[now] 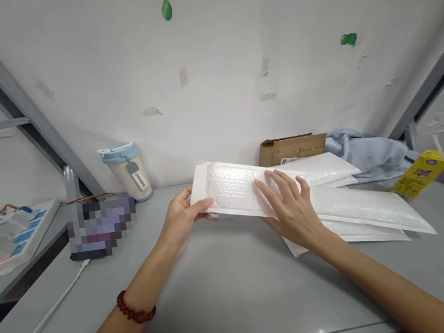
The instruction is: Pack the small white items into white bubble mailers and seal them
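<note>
A white padded bubble mailer (pixel 235 185) is held up above the grey desk, its flap end toward the left. My left hand (pixel 179 216) pinches that end, thumb on the front and fingers behind. At the other end, my right hand (pixel 291 206) lies across the mailer's face with its fingers spread; its thumb is hidden, apparently at the lower edge. Several more white bubble mailers (pixel 368 206) lie in a loose, overlapping pile to the right, partly behind my right hand and forearm.
A cream tumbler with a blue lid (pixel 127 171) stands at the back left, beside a blurred phone (pixel 109 226) on a white cable. A power strip (pixel 21 239) is further left. Behind the mailers are a cardboard box (pixel 294 149), a blue cloth (pixel 368 151) and a yellow drink carton (pixel 421 174).
</note>
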`<state>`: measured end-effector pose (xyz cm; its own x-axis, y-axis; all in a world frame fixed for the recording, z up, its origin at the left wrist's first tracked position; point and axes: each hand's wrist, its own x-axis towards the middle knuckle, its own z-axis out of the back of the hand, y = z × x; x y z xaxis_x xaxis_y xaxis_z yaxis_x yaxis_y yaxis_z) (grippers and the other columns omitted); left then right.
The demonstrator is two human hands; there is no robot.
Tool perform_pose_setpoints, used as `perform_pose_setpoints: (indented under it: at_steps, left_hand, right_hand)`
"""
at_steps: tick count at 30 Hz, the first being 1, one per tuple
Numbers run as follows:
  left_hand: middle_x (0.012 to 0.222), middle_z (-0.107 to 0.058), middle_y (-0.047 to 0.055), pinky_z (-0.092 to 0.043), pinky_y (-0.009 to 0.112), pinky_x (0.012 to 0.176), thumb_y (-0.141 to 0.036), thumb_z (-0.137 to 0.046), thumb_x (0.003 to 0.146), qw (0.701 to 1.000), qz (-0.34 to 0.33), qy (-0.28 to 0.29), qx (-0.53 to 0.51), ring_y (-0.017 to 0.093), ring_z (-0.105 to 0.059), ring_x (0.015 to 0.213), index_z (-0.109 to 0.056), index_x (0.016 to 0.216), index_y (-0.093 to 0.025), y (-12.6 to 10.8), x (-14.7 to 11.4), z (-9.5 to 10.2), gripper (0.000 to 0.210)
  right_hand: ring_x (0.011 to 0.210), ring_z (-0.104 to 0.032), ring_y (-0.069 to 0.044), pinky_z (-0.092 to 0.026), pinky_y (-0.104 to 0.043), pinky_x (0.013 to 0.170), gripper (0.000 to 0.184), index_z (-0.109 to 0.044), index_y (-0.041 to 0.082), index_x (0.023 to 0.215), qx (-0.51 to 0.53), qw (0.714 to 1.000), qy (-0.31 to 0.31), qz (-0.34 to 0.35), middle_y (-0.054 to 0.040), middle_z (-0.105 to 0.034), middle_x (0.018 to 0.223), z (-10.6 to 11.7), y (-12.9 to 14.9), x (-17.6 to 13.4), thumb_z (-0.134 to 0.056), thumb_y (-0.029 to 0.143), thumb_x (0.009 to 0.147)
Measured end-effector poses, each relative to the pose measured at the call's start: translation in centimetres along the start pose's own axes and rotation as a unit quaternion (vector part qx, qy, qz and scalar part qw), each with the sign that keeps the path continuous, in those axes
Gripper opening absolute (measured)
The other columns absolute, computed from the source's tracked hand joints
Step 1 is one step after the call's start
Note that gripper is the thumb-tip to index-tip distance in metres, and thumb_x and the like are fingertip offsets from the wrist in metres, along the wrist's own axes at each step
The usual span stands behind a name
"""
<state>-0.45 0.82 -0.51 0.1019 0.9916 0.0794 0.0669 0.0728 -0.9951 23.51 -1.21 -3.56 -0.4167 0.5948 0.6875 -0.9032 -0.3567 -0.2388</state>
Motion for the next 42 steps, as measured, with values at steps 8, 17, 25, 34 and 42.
perform_pose_setpoints:
  at_steps: [8, 17, 25, 34, 42]
  left_hand:
    - [0.08, -0.068, 0.004, -0.047, 0.027, 0.067, -0.024, -0.062, 0.069, 0.946, 0.074, 0.279, 0.15, 0.02, -0.063, 0.078, -0.067, 0.081, -0.016, 0.4, -1.0, -0.7, 0.016]
    - [0.078, -0.068, 0.002, -0.045, 0.025, 0.064, -0.03, -0.053, 0.075, 0.967, 0.089, 0.197, 0.132, 0.019, -0.062, 0.076, -0.065, 0.075, -0.016, 1.2, -1.0, -1.7, 0.018]
    - [0.075, -0.068, 0.002, -0.043, 0.022, 0.058, -0.026, -0.063, 0.066, 0.974, 0.116, 0.166, 0.104, 0.017, -0.061, 0.071, -0.066, 0.081, -0.016, 2.2, -1.2, -2.4, 0.019]
    - [0.049, -0.055, 0.0, -0.033, 0.02, 0.041, -0.026, -0.054, 0.068, 0.969, 0.136, 0.152, 0.143, 0.01, -0.048, 0.044, -0.055, 0.053, -0.016, 3.8, -1.3, -3.2, 0.018]
    - [0.048, -0.056, -0.002, -0.035, 0.023, 0.046, -0.033, -0.054, 0.069, 0.951, 0.072, 0.084, 0.287, 0.013, -0.049, 0.045, -0.057, 0.057, -0.017, 3.7, 0.3, -1.0, 0.02]
  right_hand:
    - [0.133, -0.015, -0.04, -0.019, -0.063, 0.097, 0.09, -0.018, 0.019, 0.142, 0.06, 0.987, 0.124, 0.085, -0.0211, -0.018, 0.146, 1.0, 1.0, -0.2, -0.056, 0.053, 0.068]
    - [0.116, -0.033, -0.037, -0.021, -0.058, 0.096, 0.091, -0.021, 0.017, 0.141, 0.066, 0.989, 0.102, 0.088, -0.0206, -0.036, 0.126, 1.4, 1.8, -0.5, -0.059, 0.049, 0.065]
    - [0.106, -0.037, -0.033, -0.028, -0.052, 0.09, 0.079, -0.029, 0.018, 0.136, 0.132, 0.983, 0.09, 0.092, -0.0172, -0.041, 0.12, 1.5, 2.0, -0.5, -0.058, 0.038, 0.066]
    - [0.091, -0.052, -0.024, -0.038, -0.039, 0.079, 0.044, -0.045, 0.01, 0.12, 0.122, 0.981, 0.03, 0.149, -0.014, -0.059, 0.104, 0.9, 1.9, -0.4, -0.05, 0.024, 0.079]
    - [0.084, -0.054, -0.023, -0.039, -0.036, 0.073, 0.037, -0.049, 0.01, 0.114, 0.085, 0.988, 0.042, 0.124, -0.0112, -0.062, 0.095, 0.5, 1.9, -0.5, -0.054, 0.024, 0.08]
